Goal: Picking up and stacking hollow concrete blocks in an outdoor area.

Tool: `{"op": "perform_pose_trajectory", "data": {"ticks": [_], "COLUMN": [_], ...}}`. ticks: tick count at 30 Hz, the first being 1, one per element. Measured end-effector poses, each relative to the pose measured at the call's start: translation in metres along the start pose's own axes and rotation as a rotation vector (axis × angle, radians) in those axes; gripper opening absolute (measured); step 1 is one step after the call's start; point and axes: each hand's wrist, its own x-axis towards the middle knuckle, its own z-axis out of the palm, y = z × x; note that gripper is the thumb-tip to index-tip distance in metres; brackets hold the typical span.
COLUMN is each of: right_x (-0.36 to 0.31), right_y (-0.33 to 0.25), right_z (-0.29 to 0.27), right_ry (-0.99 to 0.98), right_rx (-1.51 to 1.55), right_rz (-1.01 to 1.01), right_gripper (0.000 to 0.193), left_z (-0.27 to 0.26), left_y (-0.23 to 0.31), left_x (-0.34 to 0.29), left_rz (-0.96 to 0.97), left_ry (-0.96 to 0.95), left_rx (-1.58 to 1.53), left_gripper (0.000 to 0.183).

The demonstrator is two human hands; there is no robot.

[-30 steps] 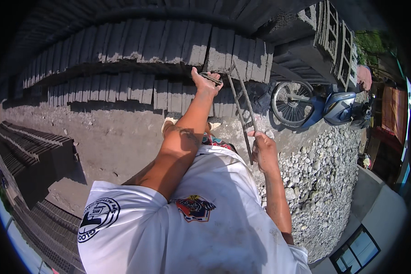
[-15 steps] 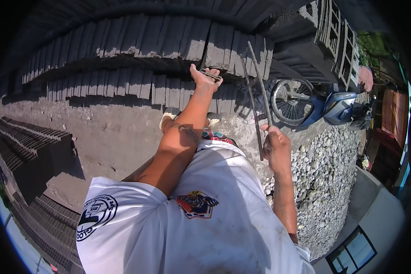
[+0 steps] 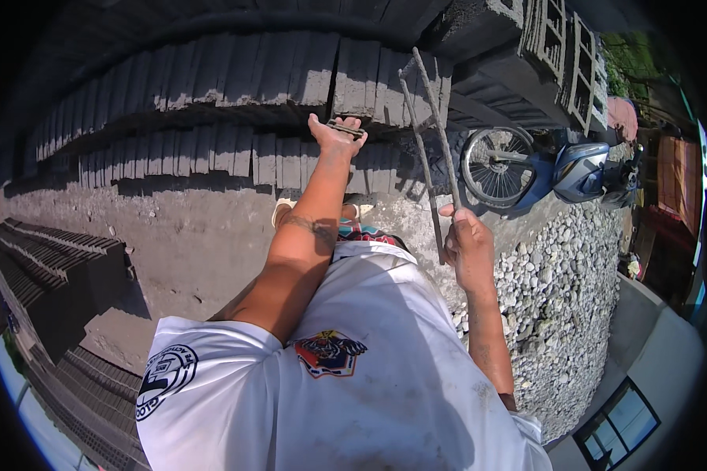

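My left hand [image 3: 331,138] reaches forward to the rows of grey concrete blocks [image 3: 212,157] standing on edge. It holds a small flat metal piece [image 3: 346,127] against the top of a block. My right hand [image 3: 468,245] is closed around the lower end of a long two-pronged metal rod tool [image 3: 426,133]. The tool rises nearly upright in front of the upper row of blocks [image 3: 291,71]. I wear a white shirt with printed badges.
More blocks are stacked at the left [image 3: 55,259]. A blue motorbike [image 3: 558,169] is parked at the right, beside a heap of pale gravel [image 3: 562,298]. Hollow blocks [image 3: 562,47] stand at the upper right, and a building wall with a window [image 3: 617,416] is at the lower right.
My right hand has moved right and slightly up, swinging the rod tool more upright. My left hand has stayed on the block with the flat piece.
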Motion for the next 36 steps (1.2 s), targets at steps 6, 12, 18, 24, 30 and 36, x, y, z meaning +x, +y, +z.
{"op": "perform_pose_trajectory", "data": {"ticks": [6, 12, 18, 24, 30, 36], "right_x": [0.021, 0.007, 0.014, 0.008, -0.031, -0.144], "right_y": [0.031, 0.015, 0.000, 0.052, 0.194, 0.311], "right_z": [-0.013, -0.025, -0.057, -0.099, -0.160, -0.197], "right_ry": [-0.036, -0.086, -0.064, -0.004, 0.079, 0.511], "right_rx": [0.064, 0.051, 0.188, -0.055, -0.116, 0.295], "right_rz": [-0.056, 0.078, -0.042, 0.016, 0.224, 0.474], "right_gripper": [0.035, 0.030, 0.035, 0.031, 0.026, 0.031], "left_z": [0.008, -0.012, -0.042, -0.084, -0.162, -0.199], "left_y": [-0.010, -0.006, 0.009, 0.050, 0.075, 0.110], "left_x": [-0.002, 0.002, -0.032, -0.100, -0.127, -0.130], "left_rz": [-0.003, 0.017, 0.084, -0.146, -0.158, -0.137], "left_ry": [-0.021, 0.029, 0.019, -0.203, -0.210, 0.060], "left_rx": [0.013, -0.057, 0.182, 0.500, 0.671, 0.864], "left_gripper": [0.076, 0.069, 0.068, 0.059, 0.060, 0.049]}}
